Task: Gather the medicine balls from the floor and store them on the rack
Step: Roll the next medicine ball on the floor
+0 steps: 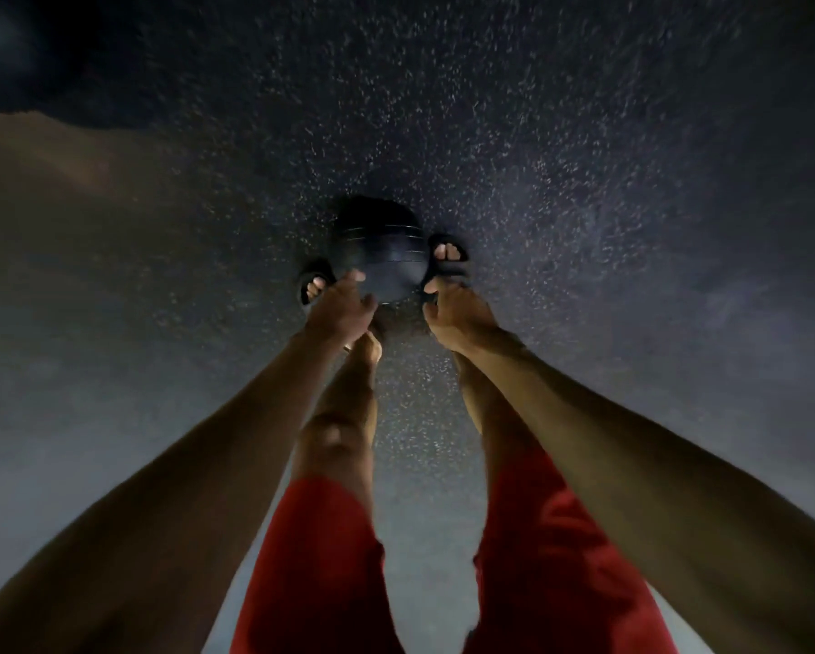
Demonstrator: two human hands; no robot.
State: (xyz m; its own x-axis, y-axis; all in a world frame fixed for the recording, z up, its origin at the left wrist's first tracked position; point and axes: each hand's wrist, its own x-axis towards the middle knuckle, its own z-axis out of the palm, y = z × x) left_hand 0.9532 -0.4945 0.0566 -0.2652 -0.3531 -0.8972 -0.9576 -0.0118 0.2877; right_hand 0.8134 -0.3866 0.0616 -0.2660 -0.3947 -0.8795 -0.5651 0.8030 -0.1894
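Black ball (386,264) between left hand (344,309), right hand (452,313)

1. A person in red shorts (330,559) bends over a dark, speckled floor (584,158), both bare arms stretched down to a black medicine ball (382,257).
2. The left hand (344,306) lays its fingers against the ball's lower left side.
3. The right hand (448,311), fingers curled, sits at the ball's lower right edge; blur hides whether it touches.
4. The left sandal (312,285) stands just outside the left hand, and the right sandal (448,252) just beyond the right hand, with the ball between them.
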